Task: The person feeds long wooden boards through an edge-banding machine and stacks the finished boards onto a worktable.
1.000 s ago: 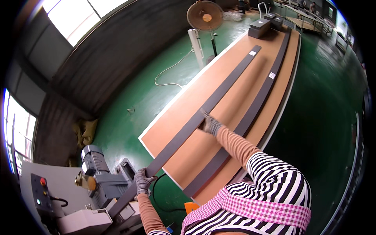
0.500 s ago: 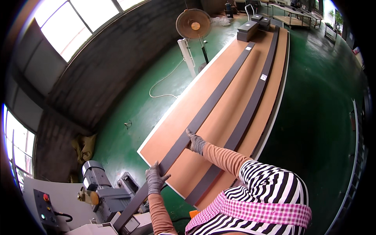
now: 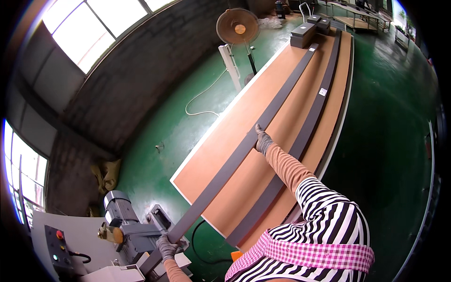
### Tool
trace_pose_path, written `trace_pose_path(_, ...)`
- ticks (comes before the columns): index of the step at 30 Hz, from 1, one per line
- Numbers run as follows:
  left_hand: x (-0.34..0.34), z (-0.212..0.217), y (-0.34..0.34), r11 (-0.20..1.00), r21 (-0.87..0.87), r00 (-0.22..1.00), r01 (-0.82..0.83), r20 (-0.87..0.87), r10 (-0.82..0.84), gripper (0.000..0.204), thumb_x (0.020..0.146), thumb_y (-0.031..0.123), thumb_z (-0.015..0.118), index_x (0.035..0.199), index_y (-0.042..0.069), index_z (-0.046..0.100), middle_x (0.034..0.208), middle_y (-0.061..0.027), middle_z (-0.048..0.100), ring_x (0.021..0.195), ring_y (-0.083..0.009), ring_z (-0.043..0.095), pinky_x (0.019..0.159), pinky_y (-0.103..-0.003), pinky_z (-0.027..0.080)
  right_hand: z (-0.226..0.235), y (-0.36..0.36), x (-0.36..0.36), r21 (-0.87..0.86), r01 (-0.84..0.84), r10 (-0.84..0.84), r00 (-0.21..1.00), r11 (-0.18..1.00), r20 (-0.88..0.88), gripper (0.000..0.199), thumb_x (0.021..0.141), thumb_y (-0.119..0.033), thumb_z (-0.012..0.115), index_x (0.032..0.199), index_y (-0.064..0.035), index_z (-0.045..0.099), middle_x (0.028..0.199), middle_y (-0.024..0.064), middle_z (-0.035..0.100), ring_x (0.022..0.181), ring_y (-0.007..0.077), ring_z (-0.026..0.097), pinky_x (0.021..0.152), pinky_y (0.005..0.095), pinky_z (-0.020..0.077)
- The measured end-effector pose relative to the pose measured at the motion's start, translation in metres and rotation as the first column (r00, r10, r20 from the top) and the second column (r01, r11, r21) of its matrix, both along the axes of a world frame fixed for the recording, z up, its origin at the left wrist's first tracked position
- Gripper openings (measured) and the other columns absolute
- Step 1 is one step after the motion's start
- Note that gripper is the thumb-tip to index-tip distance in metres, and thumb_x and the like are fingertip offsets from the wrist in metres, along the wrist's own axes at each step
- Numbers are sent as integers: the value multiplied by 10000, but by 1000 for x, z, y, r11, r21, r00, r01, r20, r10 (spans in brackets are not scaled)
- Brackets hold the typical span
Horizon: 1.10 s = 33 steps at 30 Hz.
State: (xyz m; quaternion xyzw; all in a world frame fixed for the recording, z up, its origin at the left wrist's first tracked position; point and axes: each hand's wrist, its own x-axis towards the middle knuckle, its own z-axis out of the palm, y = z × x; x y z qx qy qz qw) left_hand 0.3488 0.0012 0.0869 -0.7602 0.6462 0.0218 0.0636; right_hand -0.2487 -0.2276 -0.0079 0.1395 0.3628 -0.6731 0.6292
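A long dark grey strip [image 3: 225, 167] runs lengthwise over the tan tabletop [image 3: 206, 176], its near end reaching off the table to a grey machine with a motor [image 3: 120, 207]. My left hand [image 3: 167, 246], in a grey glove, is closed round the strip beside the machine. Farther up, my gloved right hand [image 3: 264, 140] grips the strip's right edge, thumb on top and the other fingers partly hidden. To the right lies a second dark grey strip [image 3: 300, 138] with a white label [image 3: 322, 92]; neither hand touches it.
Dark grey boxes [image 3: 303, 34] are stacked at the table's far end. A round fan [image 3: 238, 29] and a white post [image 3: 229, 66] stand left of the table, with a pale hose on the green floor. A control panel [image 3: 57, 249] with a red button is at lower left.
My left hand has moved down and left to the machine. My right hand has moved up and away along the table, and the strip's labelled far end has shifted farther away.
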Motion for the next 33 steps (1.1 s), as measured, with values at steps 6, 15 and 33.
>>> trace_pose_path(6, -73, 1, -20, 987, 24, 966, 158, -209, -150, 643, 416, 363, 908, 915, 42, 658, 857, -156, 665, 822, -317, 640, 767, -401, 507, -27, 15, -35, -51, 225, -217, 967, 973, 134, 449, 856, -421, 669, 1158, -105, 566, 1154, 79, 626, 1013, 264, 615, 875, 443, 524)
trace_pose_path(15, -251, 4, -8, 934, -24, 896, 356, -275, -348, 751, 525, 513, 843, 1060, 32, 627, 892, -175, 653, 866, -329, 621, 786, -428, 497, -2, 139, 48, -397, 29, 82, 962, 917, 259, 343, 849, -113, 644, 1164, -148, 516, 1025, 142, 619, 925, 319, 628, 836, 550, 517)
trace_pose_path(33, -149, 128, 185, 950, 108, 954, 294, -90, -285, 645, 714, 366, 724, 1265, 96, 526, 1050, -167, 628, 1053, -345, 551, 930, -455, 414, 70, 217, -59, -542, 45, -25, 999, 839, 44, 417, 780, 62, 586, 1159, -93, 507, 948, 125, 629, 877, 297, 638, 876, 575, 513)
